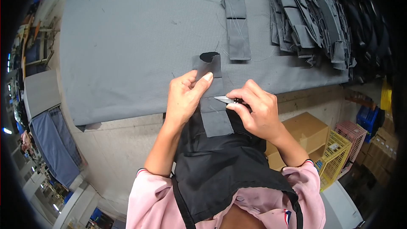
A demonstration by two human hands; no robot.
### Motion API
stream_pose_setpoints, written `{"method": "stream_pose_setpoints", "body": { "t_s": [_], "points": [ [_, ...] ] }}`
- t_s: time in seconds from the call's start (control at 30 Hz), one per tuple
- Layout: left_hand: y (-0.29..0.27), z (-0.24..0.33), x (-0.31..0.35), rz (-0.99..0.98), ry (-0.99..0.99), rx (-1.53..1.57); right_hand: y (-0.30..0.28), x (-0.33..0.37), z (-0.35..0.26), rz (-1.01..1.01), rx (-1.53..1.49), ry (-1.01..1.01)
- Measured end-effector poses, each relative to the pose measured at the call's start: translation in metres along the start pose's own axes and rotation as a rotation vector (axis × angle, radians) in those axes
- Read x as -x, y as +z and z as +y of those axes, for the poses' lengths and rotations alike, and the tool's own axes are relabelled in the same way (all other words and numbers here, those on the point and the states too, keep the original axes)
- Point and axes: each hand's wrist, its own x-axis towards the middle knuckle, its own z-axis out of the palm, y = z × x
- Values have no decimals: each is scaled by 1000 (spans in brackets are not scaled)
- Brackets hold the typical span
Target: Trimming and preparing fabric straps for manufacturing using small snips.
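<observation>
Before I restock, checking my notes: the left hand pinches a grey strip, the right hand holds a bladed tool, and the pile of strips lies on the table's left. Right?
Not quite: the head view shows the pile of strips on the right of the table. The left hand does pinch a grey strip, and the right hand holds a bladed tool.

Both bare forearms (163,150) reach forward and inward; the ungloved left hand (182,97) pinches, thumb (201,86) angled upward, while the ungloved right hand (260,109) (near it) curls, thumb opposing fingers (253,90).
</observation>
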Motion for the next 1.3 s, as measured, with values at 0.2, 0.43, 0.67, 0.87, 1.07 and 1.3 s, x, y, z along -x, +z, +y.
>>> {"method": "stream_pose_setpoints", "body": {
  "t_s": [0.2,0.43,0.67,0.87,1.07,1.3],
  "points": [
    [0,0,2,-16,-13,21,-2,-2,-8,-21,78,-84],
    [-2,-2,2,-25,-20,12,0,-3,-3,-79,65,-184],
    [-5,-3,2,-28,-19,21,4,-3,-3,-31,82,-235],
    [-3,0,0,-31,-30,56,8,-6,-1,-2,74,-240],
    [-1,3,2,-32,-40,89,7,-2,-3,-41,82,-194],
    [-5,1,3,-63,-56,69,15,-2,2,75,140,-328]
  ]
}}
